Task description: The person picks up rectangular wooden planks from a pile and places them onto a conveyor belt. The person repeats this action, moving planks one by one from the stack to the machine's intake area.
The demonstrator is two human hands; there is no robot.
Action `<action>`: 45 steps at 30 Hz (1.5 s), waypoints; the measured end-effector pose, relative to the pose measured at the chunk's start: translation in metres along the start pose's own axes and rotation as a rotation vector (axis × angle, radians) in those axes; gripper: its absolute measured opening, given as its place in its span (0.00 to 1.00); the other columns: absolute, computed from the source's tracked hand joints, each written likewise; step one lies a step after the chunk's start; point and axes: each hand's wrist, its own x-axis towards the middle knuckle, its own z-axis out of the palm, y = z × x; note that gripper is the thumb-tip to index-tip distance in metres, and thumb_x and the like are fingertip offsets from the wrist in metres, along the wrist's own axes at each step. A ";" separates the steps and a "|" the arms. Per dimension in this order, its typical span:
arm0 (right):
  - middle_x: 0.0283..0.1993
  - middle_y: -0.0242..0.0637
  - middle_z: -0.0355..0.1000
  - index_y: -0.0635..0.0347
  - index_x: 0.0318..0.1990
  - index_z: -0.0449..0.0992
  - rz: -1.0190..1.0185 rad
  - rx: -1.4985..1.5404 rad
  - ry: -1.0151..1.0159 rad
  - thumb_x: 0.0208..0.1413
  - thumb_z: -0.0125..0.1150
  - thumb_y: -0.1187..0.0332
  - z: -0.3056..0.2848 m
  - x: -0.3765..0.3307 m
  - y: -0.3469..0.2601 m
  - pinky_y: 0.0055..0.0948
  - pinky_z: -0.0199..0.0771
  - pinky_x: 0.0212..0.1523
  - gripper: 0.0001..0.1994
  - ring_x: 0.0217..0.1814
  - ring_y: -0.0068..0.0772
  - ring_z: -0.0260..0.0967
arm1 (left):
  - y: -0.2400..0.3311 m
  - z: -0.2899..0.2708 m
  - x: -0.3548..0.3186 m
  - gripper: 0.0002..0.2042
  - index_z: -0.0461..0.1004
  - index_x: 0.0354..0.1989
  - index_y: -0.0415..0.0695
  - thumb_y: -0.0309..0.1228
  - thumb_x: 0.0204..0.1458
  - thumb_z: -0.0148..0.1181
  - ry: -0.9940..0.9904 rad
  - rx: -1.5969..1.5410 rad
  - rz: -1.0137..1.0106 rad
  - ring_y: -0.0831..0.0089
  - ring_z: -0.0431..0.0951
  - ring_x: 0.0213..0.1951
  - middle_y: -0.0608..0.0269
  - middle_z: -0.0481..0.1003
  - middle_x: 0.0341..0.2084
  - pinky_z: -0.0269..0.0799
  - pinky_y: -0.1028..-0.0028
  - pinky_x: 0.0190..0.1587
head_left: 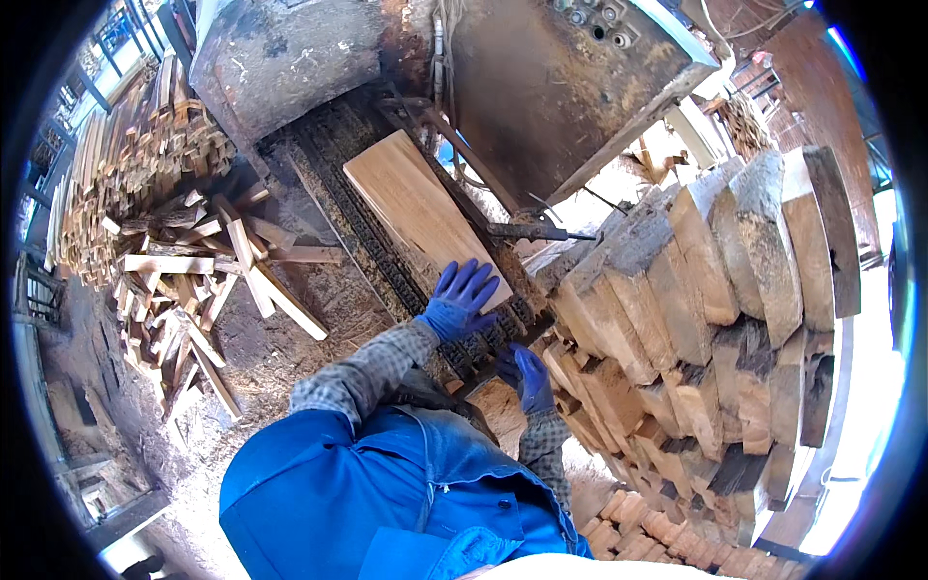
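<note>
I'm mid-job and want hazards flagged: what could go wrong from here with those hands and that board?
The left hand lies spread on the board, over the dark ridged track; if the track runs, the checked sleeve might catch. The right hand, low by the track's near end, could get pinched. The uneven timber stack nearby might shift if knocked.

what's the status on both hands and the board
Left hand spread on board, near end. Right hand off it, grip unclear. Timber stack close on right.
</note>
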 end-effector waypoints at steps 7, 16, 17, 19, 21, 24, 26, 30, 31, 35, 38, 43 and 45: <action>0.59 0.46 0.76 0.63 0.65 0.69 0.087 -0.022 0.055 0.70 0.52 0.55 -0.010 -0.001 0.000 0.39 0.76 0.59 0.24 0.59 0.42 0.76 | -0.101 0.004 0.049 0.35 0.73 0.60 0.50 0.55 0.44 0.70 0.039 -0.070 0.086 0.55 0.65 0.67 0.57 0.68 0.64 0.57 0.46 0.66; 0.53 0.42 0.78 0.61 0.60 0.73 0.225 0.054 0.193 0.67 0.59 0.56 -0.015 -0.034 0.037 0.32 0.79 0.53 0.22 0.51 0.34 0.79 | -0.255 -0.029 0.091 0.37 0.72 0.58 0.51 0.56 0.40 0.73 0.038 0.127 0.112 0.56 0.67 0.65 0.59 0.68 0.64 0.59 0.47 0.65; 0.53 0.42 0.78 0.61 0.60 0.73 0.214 0.074 0.193 0.67 0.59 0.57 -0.013 -0.037 0.040 0.32 0.79 0.52 0.22 0.51 0.34 0.79 | -0.268 -0.032 0.095 0.37 0.72 0.58 0.50 0.56 0.40 0.73 0.022 0.153 0.118 0.56 0.67 0.65 0.59 0.69 0.64 0.59 0.47 0.65; 0.53 0.42 0.78 0.61 0.60 0.73 0.194 0.105 0.215 0.67 0.58 0.57 -0.018 -0.052 0.047 0.31 0.79 0.52 0.21 0.50 0.34 0.79 | -0.284 -0.030 0.104 0.37 0.72 0.58 0.50 0.57 0.41 0.72 -0.006 0.183 0.129 0.56 0.68 0.64 0.60 0.69 0.63 0.59 0.48 0.65; 0.52 0.42 0.79 0.61 0.60 0.73 0.239 0.088 0.282 0.67 0.59 0.57 -0.011 -0.063 0.042 0.32 0.79 0.51 0.21 0.49 0.34 0.79 | -0.306 -0.035 0.107 0.38 0.71 0.59 0.50 0.59 0.42 0.71 0.003 0.213 0.147 0.57 0.68 0.64 0.61 0.69 0.64 0.60 0.49 0.65; 0.51 0.42 0.79 0.60 0.60 0.74 0.276 0.044 0.383 0.67 0.59 0.56 -0.017 -0.088 0.044 0.31 0.79 0.50 0.21 0.48 0.33 0.79 | -0.327 -0.035 0.117 0.39 0.71 0.61 0.50 0.61 0.42 0.71 0.009 0.246 0.164 0.57 0.69 0.64 0.61 0.69 0.64 0.60 0.47 0.64; 0.51 0.42 0.79 0.60 0.60 0.74 0.279 0.072 0.437 0.66 0.59 0.56 -0.030 -0.116 0.054 0.31 0.78 0.48 0.21 0.47 0.32 0.79 | -0.344 -0.043 0.122 0.40 0.70 0.62 0.52 0.62 0.43 0.69 0.010 0.330 0.136 0.57 0.68 0.64 0.61 0.67 0.65 0.59 0.45 0.65; 0.50 0.42 0.79 0.59 0.59 0.73 0.331 0.126 0.653 0.65 0.61 0.56 -0.050 -0.194 0.082 0.30 0.78 0.45 0.21 0.46 0.33 0.79 | -0.392 -0.064 0.137 0.43 0.67 0.67 0.56 0.64 0.43 0.67 -0.149 0.551 -0.005 0.56 0.62 0.68 0.62 0.62 0.69 0.50 0.36 0.67; 0.49 0.42 0.79 0.59 0.58 0.73 0.345 0.150 0.715 0.65 0.61 0.57 -0.059 -0.217 0.102 0.32 0.78 0.44 0.21 0.45 0.33 0.78 | -0.397 -0.068 0.141 0.43 0.66 0.67 0.57 0.64 0.44 0.66 -0.176 0.555 -0.018 0.55 0.63 0.68 0.61 0.62 0.69 0.50 0.36 0.67; 0.43 0.40 0.78 0.57 0.51 0.74 0.444 0.328 0.969 0.63 0.62 0.53 -0.067 -0.291 0.172 0.35 0.78 0.38 0.18 0.39 0.36 0.77 | -0.409 -0.071 0.135 0.41 0.64 0.69 0.57 0.61 0.48 0.64 -0.203 0.623 -0.080 0.54 0.64 0.67 0.60 0.62 0.70 0.51 0.38 0.67; 0.39 0.38 0.77 0.54 0.44 0.74 0.517 0.442 1.014 0.63 0.61 0.52 -0.055 -0.317 0.204 0.35 0.76 0.36 0.15 0.36 0.35 0.75 | -0.394 -0.063 0.139 0.35 0.65 0.68 0.53 0.55 0.54 0.61 -0.254 0.680 -0.120 0.54 0.67 0.65 0.59 0.65 0.67 0.55 0.40 0.66; 0.31 0.34 0.74 0.49 0.34 0.73 0.469 0.666 0.915 0.63 0.60 0.51 -0.063 -0.364 0.244 0.35 0.73 0.31 0.14 0.30 0.34 0.73 | -0.353 -0.021 0.173 0.18 0.74 0.55 0.47 0.41 0.59 0.56 -0.192 0.515 -0.287 0.55 0.78 0.47 0.51 0.76 0.48 0.74 0.56 0.50; 0.28 0.32 0.73 0.47 0.29 0.73 0.333 0.821 0.689 0.63 0.60 0.50 -0.091 -0.359 0.265 0.34 0.72 0.29 0.15 0.28 0.34 0.72 | -0.394 -0.014 0.168 0.14 0.77 0.51 0.40 0.33 0.63 0.52 -0.232 0.555 -0.234 0.49 0.79 0.47 0.47 0.78 0.44 0.74 0.54 0.50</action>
